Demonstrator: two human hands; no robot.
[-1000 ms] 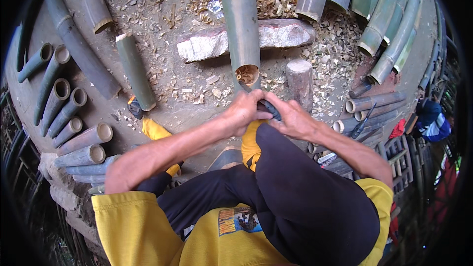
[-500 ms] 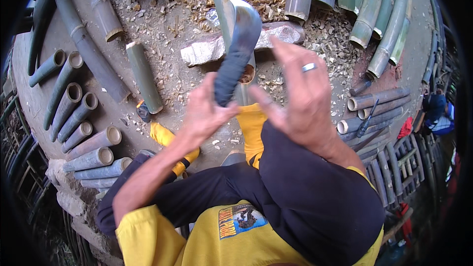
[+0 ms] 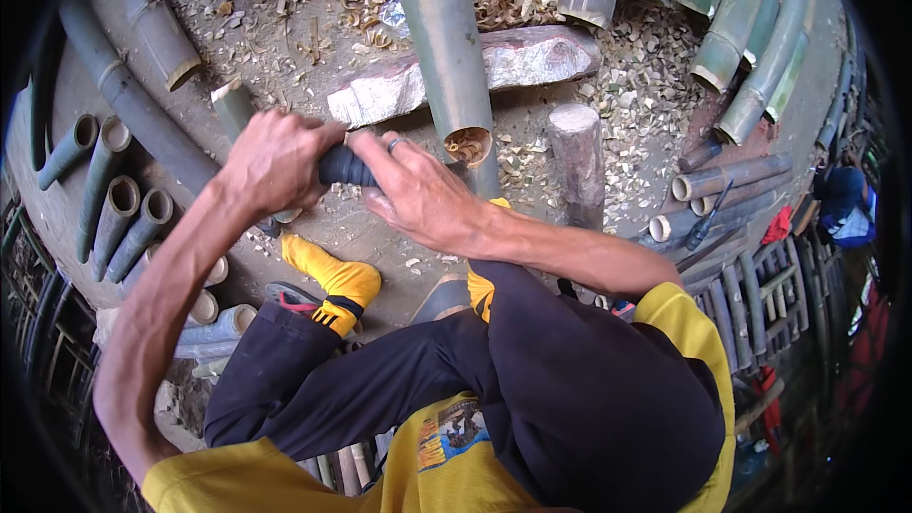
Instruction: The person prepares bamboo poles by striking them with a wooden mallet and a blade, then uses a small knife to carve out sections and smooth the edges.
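Observation:
My left hand (image 3: 278, 163) is closed on one end of a dark wrapped handle (image 3: 344, 169), which belongs to a curved machete. My right hand (image 3: 418, 192), with a ring on one finger, wraps round the same handle from the other side. Most of the machete's blade is hidden behind my right hand. Just beyond my hands, a thick bamboo tube (image 3: 439, 38) lies across a pale, rough block (image 3: 380, 95), its cut end towards me with shavings inside. A short round log (image 3: 576, 157) stands to its right.
Cut bamboo pieces (image 3: 119, 199) lie along the left, and long poles (image 3: 746, 28) at the far right. Thinner lengths (image 3: 731, 180) are stacked at the right beside a bamboo rack (image 3: 760, 309). Wood chips (image 3: 636, 104) cover the ground. My yellow-socked foot (image 3: 332, 271) is below my hands.
The machete has swung from upright to roughly sideways as my left hand moved left and up. My right hand, open before, has come over and closed on the handle.

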